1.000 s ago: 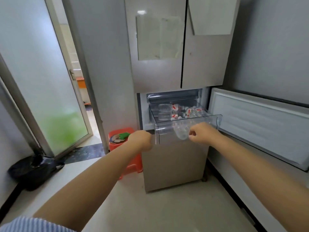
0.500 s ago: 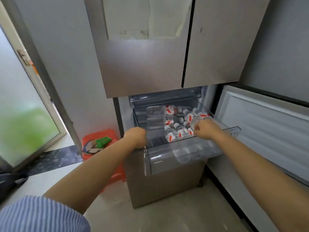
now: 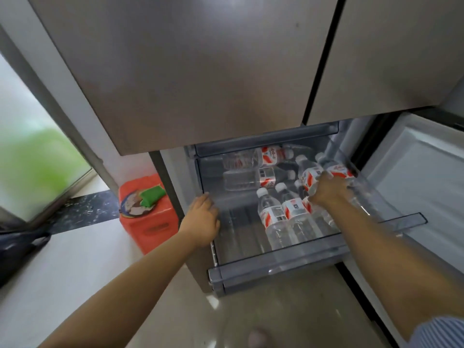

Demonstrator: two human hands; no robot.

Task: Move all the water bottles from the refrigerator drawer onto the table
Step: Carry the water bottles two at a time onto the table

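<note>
The clear plastic refrigerator drawer (image 3: 276, 268) is pulled out below the steel doors. Several water bottles with red-and-white labels lie inside, mostly on its right half: two at the back (image 3: 251, 178), two near the front (image 3: 273, 217). My left hand (image 3: 202, 218) rests on the drawer's left wall, fingers curled over the edge. Inside the drawer on the right, my right hand (image 3: 329, 190) is closed around a water bottle (image 3: 311, 173) among the others. The table is not in view.
The lower fridge door (image 3: 416, 177) stands open at the right. An orange plastic stool (image 3: 148, 217) with a green item on top sits left of the fridge. A glass door is at far left and a black bag (image 3: 17, 247) lies on the floor.
The drawer has come out further and my view has moved closer and down. My right hand went from the drawer's front edge into the drawer onto a bottle; my left moved to the left wall.
</note>
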